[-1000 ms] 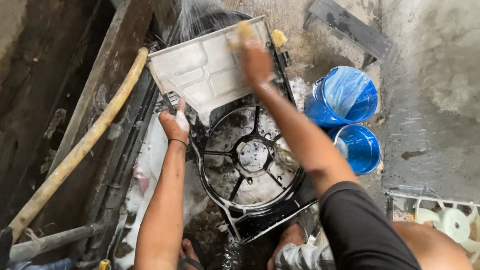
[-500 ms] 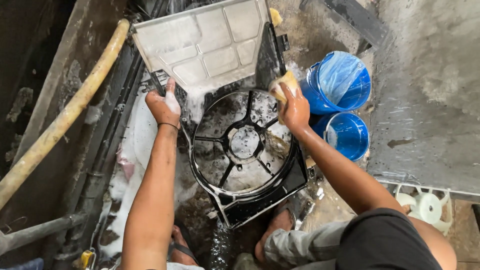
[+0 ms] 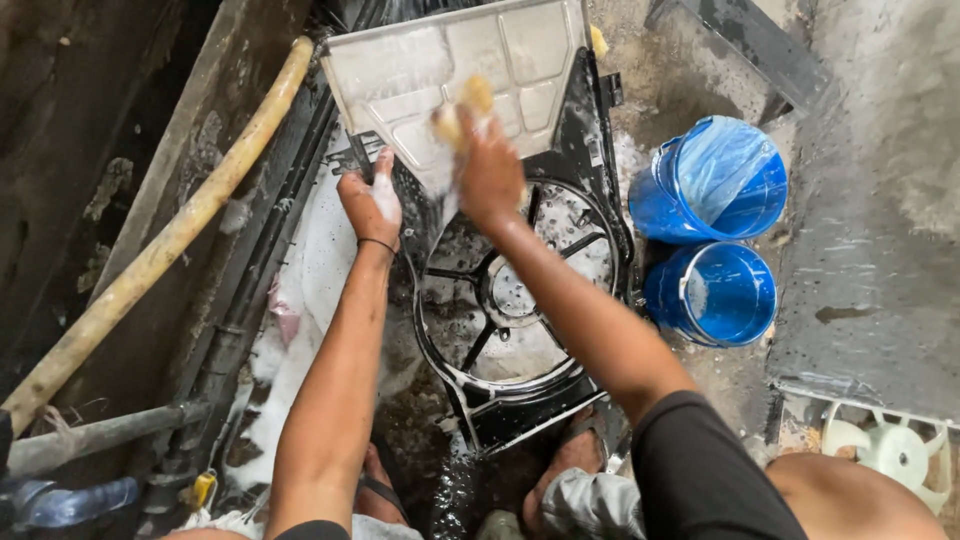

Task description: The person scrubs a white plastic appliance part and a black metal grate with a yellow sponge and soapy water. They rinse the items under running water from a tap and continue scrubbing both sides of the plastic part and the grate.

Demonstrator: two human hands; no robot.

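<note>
Two blue buckets (image 3: 712, 238) stand touching on the wet concrete at the right. A thick yellow hose (image 3: 160, 245) slants along the left wall above a grey pipe (image 3: 100, 437). A white fan blade (image 3: 890, 450) lies at the lower right corner.

Yellow soapy sponge (image 3: 462, 112) on tilted grey ribbed panel (image 3: 470, 60), black fan shroud (image 3: 510, 300) below

The person's left hand (image 3: 372, 205) was streaked with white soap foam and wore a thin dark band at the wrist, while the right hand (image 3: 488, 172) led to a black short sleeve (image 3: 700, 470).
</note>
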